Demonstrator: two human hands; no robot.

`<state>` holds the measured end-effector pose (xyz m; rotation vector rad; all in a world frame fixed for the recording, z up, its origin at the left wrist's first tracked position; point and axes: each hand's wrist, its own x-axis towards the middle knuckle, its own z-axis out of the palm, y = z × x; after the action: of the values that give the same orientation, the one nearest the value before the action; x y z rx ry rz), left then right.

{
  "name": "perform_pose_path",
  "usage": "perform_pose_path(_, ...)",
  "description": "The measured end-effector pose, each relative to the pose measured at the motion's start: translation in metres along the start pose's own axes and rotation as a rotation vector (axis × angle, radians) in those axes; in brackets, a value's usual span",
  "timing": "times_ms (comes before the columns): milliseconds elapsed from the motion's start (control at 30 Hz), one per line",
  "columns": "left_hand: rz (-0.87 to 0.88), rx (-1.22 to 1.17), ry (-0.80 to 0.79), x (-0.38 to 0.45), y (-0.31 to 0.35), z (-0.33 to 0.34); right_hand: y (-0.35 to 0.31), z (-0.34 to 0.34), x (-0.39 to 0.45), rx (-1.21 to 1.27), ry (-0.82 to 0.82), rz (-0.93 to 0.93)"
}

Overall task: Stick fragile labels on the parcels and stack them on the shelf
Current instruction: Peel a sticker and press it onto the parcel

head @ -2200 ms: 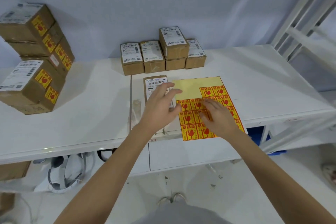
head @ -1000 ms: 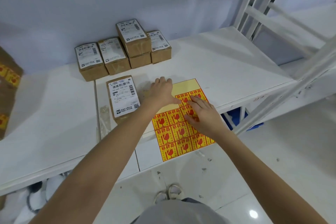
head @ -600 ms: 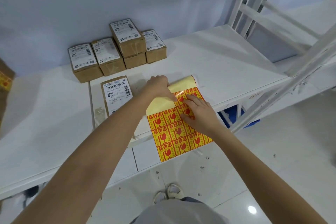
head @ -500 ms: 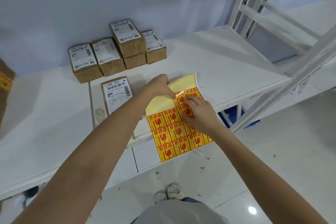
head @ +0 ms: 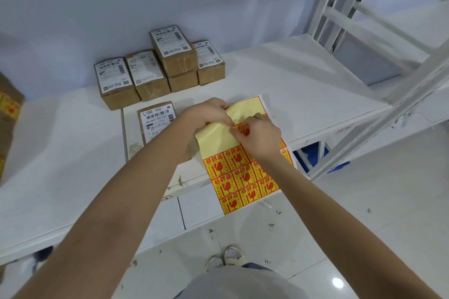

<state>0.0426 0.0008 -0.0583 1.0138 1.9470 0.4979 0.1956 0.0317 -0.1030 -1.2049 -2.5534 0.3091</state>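
a flat sheet of fragile labels [head: 243, 177] is seen on the white counter [head: 303, 94], its near part hanging past the front edge. the sheet is of glossy paper: the upper part is bare pale yellow backing, smooth and a little curled, and the lower part is covered by square yellow labels with red print of a broken glass. the bare backing is gripped by the left hand [head: 206, 116], whose fingers are curled around the bent upper edge of the paper. one label [head: 244, 130] at the border of the printed part is pinched by the right hand [head: 261, 137] between thumb and forefinger; whether it is already lifted from the backing cannot be told.

just beside the sheet, on its left, a rectangular parcel [head: 158, 121] of brown cardboard is laid flat, with a white shipping slip with barcodes on its top face; its near end is hidden by the left forearm. no yellow label is seen on the visible part.

near the grey wall a group of similar small cardboard parcels [head: 155, 73] is placed in a row, one of them stacked on another, each with a white slip. at the left border a part of brown boxes with yellow labels [head: 8, 107] is visible. on the right a white metal shelf frame [head: 364, 19] with slanted bars is seen.
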Motion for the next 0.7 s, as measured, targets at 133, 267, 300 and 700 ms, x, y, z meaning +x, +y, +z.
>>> perform_pose_path(133,-0.009,-0.09,-0.038,-0.001,-0.005,-0.002,-0.003,0.002,0.0,0.062,0.024,0.016)
perform_pose_path(267,-0.012,-0.137,-0.057,-0.001,-0.01,-0.002,-0.004,0.005,-0.001,0.13,0.034,0.003)
perform_pose_path(300,-0.009,-0.149,-0.056,-0.001,-0.01,-0.002,-0.004,0.006,-0.001,0.136,0.041,-0.001)
perform_pose_path(700,0.014,-0.067,-0.017,-0.008,-0.007,-0.004,-0.006,0.01,-0.004,0.181,0.02,-0.026)
